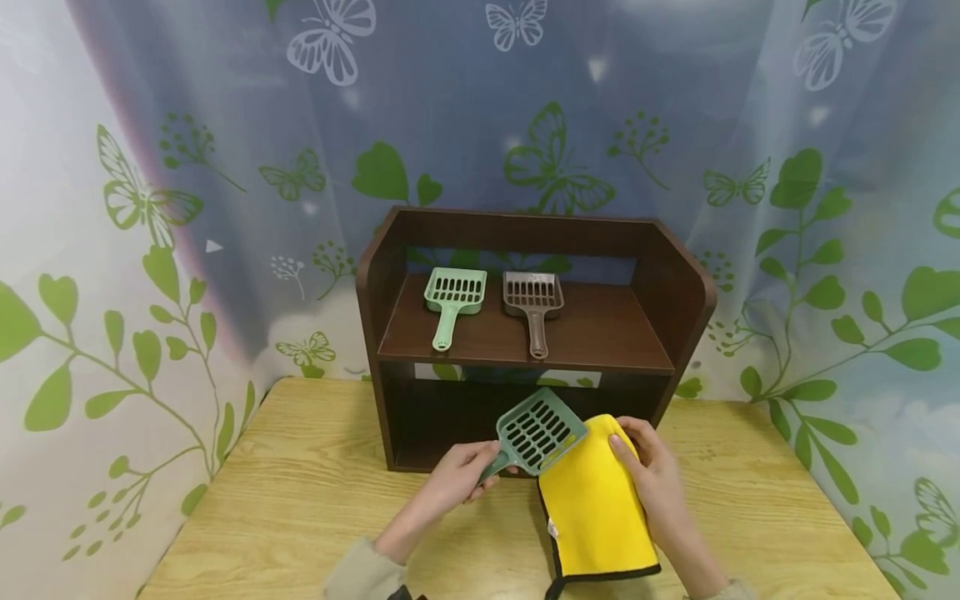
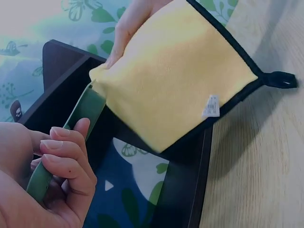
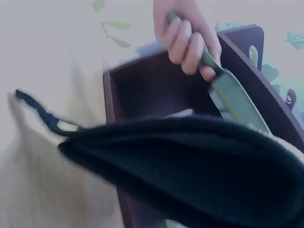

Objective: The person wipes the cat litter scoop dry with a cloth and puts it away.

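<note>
My left hand (image 1: pixel 462 475) grips the handle of a dark green slotted litter scoop (image 1: pixel 542 432), its head tilted up to the right. In the left wrist view, the fingers curl round the green scoop (image 2: pixel 86 109). A yellow cloth (image 1: pixel 596 508) with black edging, a hanging loop and a small white tag is pinched by my right hand (image 1: pixel 656 475), thumb on its yellow face. The cloth's upper part meets the right edge of the scoop head. In the right wrist view, the cloth's dark side (image 3: pixel 190 166) fills the foreground and my right hand is hidden.
A dark brown two-tier shelf (image 1: pixel 525 362) stands at the back of the wood-grain table (image 1: pixel 315 500). On its upper tier lie a light green scoop (image 1: pixel 447 321) and a brown scoop (image 1: pixel 537 329), handles forward. A patterned curtain (image 1: pixel 465 100) hangs behind.
</note>
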The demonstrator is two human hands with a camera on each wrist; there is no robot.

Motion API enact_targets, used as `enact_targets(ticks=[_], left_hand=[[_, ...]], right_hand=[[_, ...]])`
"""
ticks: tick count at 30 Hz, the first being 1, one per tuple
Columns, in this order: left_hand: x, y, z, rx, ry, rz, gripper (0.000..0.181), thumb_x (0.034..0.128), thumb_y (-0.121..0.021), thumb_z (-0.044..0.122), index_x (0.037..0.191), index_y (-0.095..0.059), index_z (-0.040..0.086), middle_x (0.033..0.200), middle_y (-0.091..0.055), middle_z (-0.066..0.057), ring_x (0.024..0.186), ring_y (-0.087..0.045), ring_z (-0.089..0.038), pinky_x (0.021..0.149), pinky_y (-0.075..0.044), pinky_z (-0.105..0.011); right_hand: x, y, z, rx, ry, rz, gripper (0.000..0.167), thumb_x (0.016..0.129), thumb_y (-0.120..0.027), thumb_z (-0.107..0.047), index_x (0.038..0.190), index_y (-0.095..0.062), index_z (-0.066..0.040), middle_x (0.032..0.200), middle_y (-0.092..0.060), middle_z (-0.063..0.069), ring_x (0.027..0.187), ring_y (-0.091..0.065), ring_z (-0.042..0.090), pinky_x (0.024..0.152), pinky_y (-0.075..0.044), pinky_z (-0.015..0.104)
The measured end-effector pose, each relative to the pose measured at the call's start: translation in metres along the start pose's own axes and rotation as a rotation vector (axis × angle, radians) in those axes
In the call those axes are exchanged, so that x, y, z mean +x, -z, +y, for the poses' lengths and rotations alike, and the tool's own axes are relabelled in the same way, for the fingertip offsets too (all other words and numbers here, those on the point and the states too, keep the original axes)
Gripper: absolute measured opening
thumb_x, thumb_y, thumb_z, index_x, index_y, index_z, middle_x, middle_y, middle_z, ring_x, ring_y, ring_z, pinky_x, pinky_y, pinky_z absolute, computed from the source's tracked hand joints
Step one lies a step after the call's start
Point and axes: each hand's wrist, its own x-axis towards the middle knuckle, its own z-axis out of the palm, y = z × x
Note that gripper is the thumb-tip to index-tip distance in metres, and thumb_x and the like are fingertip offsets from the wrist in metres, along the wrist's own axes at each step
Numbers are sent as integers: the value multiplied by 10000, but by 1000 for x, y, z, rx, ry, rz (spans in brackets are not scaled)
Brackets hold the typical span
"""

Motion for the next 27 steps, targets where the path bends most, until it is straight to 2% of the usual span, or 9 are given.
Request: enact_targets(ticks=[2, 6, 13, 19, 22, 27], left_hand=[[2, -2, 1, 9, -1, 5, 411, 1104, -443, 299, 1337, -635, 20, 720, -573, 8, 516, -347, -59, 468, -287, -169], [2, -6, 2, 8, 4, -9, 396, 1101, -459, 286, 1312, -652, 12, 716, -589, 15, 515, -359, -49, 465, -284, -160], [0, -11, 0, 18, -16, -89, 367, 1093, -480, 273, 1233, -699, 15, 692, -600, 26, 502, -366, -53, 459, -278, -168], [-1, -11, -2, 4, 14, -148, 379, 1089, -484, 319, 1189, -707, 29, 767, -646, 9, 516, -369, -59, 468, -282, -170], [-2, -10, -2, -1, 30, -148, 370, 1084, -494, 326, 1176, -717, 46, 786, -659, 2, 516, -365, -60, 473, -280, -170], [-1, -6, -2, -2, 29, -108, 371, 1076, -513, 328, 1205, -714, 44, 772, -661, 12, 515, -355, -61, 481, -279, -172]], right_hand=[[-1, -4, 1, 81, -79, -16, 403, 1052, -579, -232, 1365, -478, 0, 1182, -624, -85, 967, -654, 99, 818, -569, 246], [1, -10, 2, 141, -142, -15, 442, 1050, -583, -268, 1402, -465, -27, 1210, -612, -56, 982, -670, 110, 835, -575, 265], [8, -15, -2, 144, -161, 2, 473, 1038, -603, -295, 1423, -485, -46, 1265, -577, -22, 1009, -655, 93, 847, -568, 253], [15, -20, -3, 164, -149, 12, 431, 1037, -607, -276, 1391, -486, -61, 1155, -614, -51, 903, -635, 100, 773, -561, 234], [15, -21, -4, 189, -147, 9, 400, 1045, -594, -251, 1377, -473, -62, 1109, -625, -63, 865, -638, 100, 748, -558, 233], [10, -21, -3, 201, -159, 14, 377, 1047, -591, -228, 1360, -471, -56, 1102, -631, -74, 888, -648, 96, 778, -569, 246]])
